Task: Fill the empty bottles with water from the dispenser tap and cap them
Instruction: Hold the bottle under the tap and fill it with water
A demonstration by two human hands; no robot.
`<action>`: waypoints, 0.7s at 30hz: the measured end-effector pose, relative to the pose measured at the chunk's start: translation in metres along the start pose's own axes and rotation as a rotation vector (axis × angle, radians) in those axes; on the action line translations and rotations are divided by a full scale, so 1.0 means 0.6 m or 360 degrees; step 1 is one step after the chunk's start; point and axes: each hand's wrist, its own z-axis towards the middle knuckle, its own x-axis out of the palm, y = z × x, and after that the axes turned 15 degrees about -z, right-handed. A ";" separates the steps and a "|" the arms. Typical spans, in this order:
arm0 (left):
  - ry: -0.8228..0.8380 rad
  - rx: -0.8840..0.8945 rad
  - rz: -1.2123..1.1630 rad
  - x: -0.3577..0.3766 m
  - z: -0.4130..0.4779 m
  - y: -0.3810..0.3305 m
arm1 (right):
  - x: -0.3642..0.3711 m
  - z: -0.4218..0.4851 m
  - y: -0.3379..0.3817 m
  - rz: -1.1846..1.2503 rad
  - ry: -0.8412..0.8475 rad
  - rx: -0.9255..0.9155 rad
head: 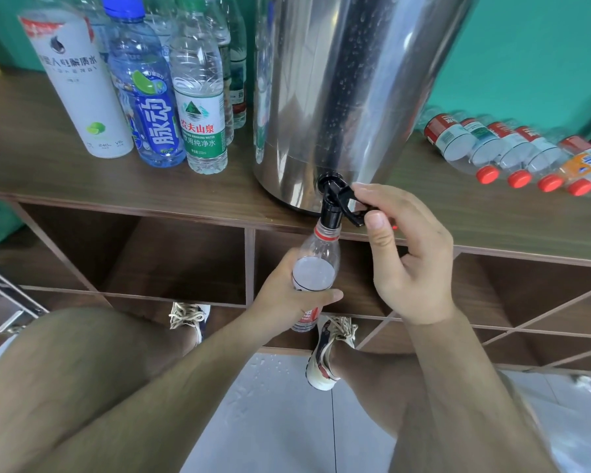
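Observation:
A steel water dispenser (348, 83) stands on the wooden counter, its black tap (333, 203) hanging over the front edge. My left hand (287, 295) grips a clear bottle with a red neck ring (316, 264), holding its open mouth right under the tap spout. Water fills the bottle up to its shoulder. My right hand (403, 247) pinches the tap's black lever (354, 208) between thumb and forefinger. No cap is visible on the held bottle.
Upright bottles (171, 97) stand left of the dispenser on the wooden counter (65, 175). Several capped red-lidded bottles (512, 155) lie on their sides at the right. Open cubby shelves sit below the counter. Water drops spot the tiled floor (273, 404) by my feet.

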 end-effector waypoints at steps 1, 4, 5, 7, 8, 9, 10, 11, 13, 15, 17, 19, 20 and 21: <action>0.0001 0.0001 -0.0010 0.000 -0.001 -0.001 | 0.000 0.000 -0.001 0.0003 -0.0005 0.0014; -0.0009 0.0003 -0.0008 -0.002 -0.003 -0.001 | -0.001 0.004 -0.001 0.0028 -0.0009 0.0036; -0.0018 0.0001 -0.0003 -0.003 -0.004 0.000 | 0.000 0.006 -0.001 0.0044 -0.0011 0.0037; -0.0027 -0.0003 0.0016 -0.005 -0.004 0.001 | 0.001 0.007 0.001 0.0058 -0.0016 0.0036; -0.0029 -0.0004 0.0021 -0.006 -0.004 0.002 | 0.002 0.007 0.002 0.0060 -0.0014 0.0038; -0.0029 -0.0003 0.0020 -0.007 -0.005 0.002 | 0.003 0.006 0.002 0.0060 -0.0011 0.0041; -0.0029 0.0000 0.0020 -0.007 -0.005 0.003 | 0.003 0.004 0.003 0.0061 -0.0007 0.0044; -0.0029 0.0001 0.0021 -0.006 -0.005 0.003 | 0.003 0.003 0.003 0.0066 -0.0006 0.0045; -0.0031 -0.0009 0.0013 -0.005 -0.005 0.005 | 0.003 0.001 0.004 0.0079 0.0002 0.0043; -0.0038 -0.0021 -0.0001 -0.004 -0.005 0.010 | 0.002 0.001 0.006 0.0095 0.0011 0.0054; -0.0051 -0.0040 0.0005 -0.003 -0.005 0.016 | 0.001 0.001 0.009 0.0110 0.0020 0.0075; -0.0061 -0.0063 0.0012 -0.002 -0.006 0.019 | 0.001 0.000 0.011 0.0116 0.0025 0.0085; -0.0066 -0.0071 0.0012 -0.001 -0.005 0.020 | 0.001 -0.001 0.011 0.0113 0.0025 0.0084; -0.0072 -0.0079 0.0016 -0.001 -0.006 0.020 | 0.001 -0.001 0.010 0.0109 0.0023 0.0079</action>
